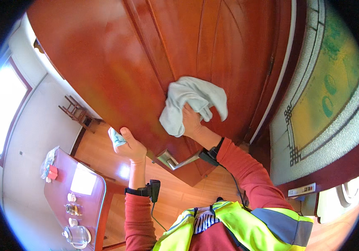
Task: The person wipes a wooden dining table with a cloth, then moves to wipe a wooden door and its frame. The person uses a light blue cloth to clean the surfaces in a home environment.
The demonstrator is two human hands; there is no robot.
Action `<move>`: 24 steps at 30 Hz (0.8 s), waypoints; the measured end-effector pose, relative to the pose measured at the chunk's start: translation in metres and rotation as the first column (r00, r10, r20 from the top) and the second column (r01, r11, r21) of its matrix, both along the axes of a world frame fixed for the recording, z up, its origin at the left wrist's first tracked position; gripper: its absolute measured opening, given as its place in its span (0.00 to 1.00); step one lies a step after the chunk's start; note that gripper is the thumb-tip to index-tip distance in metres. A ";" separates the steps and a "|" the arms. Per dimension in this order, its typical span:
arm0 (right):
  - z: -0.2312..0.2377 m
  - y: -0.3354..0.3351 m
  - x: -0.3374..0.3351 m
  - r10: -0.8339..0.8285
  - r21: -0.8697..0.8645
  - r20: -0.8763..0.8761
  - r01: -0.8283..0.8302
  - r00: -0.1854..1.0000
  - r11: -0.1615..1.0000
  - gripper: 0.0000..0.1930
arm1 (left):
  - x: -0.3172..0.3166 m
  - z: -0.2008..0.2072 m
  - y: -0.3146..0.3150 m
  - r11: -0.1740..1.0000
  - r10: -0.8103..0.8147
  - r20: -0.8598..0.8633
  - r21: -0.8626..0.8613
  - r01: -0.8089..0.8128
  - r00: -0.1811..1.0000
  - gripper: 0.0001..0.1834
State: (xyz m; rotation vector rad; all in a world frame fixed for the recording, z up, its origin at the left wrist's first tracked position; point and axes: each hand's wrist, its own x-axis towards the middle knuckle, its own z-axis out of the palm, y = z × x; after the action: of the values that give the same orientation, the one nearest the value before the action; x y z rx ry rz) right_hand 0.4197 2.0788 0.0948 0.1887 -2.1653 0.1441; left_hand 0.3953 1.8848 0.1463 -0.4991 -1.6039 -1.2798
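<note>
A crumpled pale blue-white cloth [192, 102] lies pressed flat against a glossy reddish-brown wooden door [116, 62], above the door's silver lever handle [175, 161]. A smaller light blue cloth [115, 137], bunched up, sits at the door's edge, left of the handle.

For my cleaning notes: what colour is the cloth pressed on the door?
Pale, whitish grey cloth, held by the right hand against the reddish-brown door; head view.

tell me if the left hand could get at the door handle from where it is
Probably yes: the left hand grips the door edge just beside the metal handle, with nothing between them, though its fingers already hold a small cloth.
</note>
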 end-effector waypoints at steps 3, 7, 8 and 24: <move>0.051 0.000 -0.007 0.093 -0.272 0.425 0.029 0.901 0.962 0.33 | 0.005 0.001 -0.001 0.999 0.019 0.015 -0.051 -0.018 1.000 0.22; 0.125 -0.002 -0.012 0.091 -0.270 0.045 -0.076 0.995 0.960 0.39 | 0.009 0.004 0.001 0.997 0.054 -0.032 -0.059 -0.056 0.998 0.21; 0.141 0.002 -0.012 0.144 -0.322 0.037 -0.124 0.989 0.939 0.39 | 0.010 0.005 0.000 0.995 0.067 -0.036 -0.071 -0.069 0.997 0.21; 0.134 0.036 0.017 -0.017 -0.537 -0.439 -0.247 0.899 0.806 0.30 | 0.024 0.004 -0.014 0.983 0.025 0.009 -0.182 -0.023 1.000 0.21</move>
State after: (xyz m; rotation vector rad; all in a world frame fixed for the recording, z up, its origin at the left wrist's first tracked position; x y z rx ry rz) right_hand 0.4369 2.1144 0.2286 -0.0062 -1.5795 0.7645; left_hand 0.4190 1.8713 0.1505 -0.5843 -1.7407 -1.1249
